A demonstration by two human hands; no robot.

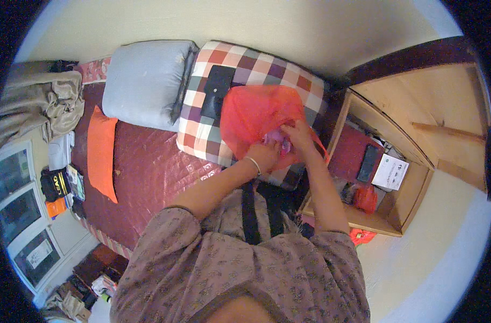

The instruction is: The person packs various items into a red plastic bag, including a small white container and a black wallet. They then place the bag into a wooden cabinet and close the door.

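A thin red bag [261, 105] lies on a checked pillow [197, 133], just in front of me. At its opening, my left hand [264, 156] is bent over a purple and pink item [273, 137] that shows partly between my hands. My right hand [297, 135] is on the bag's rim, close to the same item. Fingers and red material hide much of what each hand touches. A black flat case [219, 91] rests on the pillow, partly beside and behind the bag.
A grey-blue pillow [144, 82] and an orange cushion [102, 155] lie on the dark red bed cover [156, 177]. At right stands an open wooden compartment [417, 202] holding a dark flat object [367, 163], a white printed box [390, 172] and a red bundle [365, 200].
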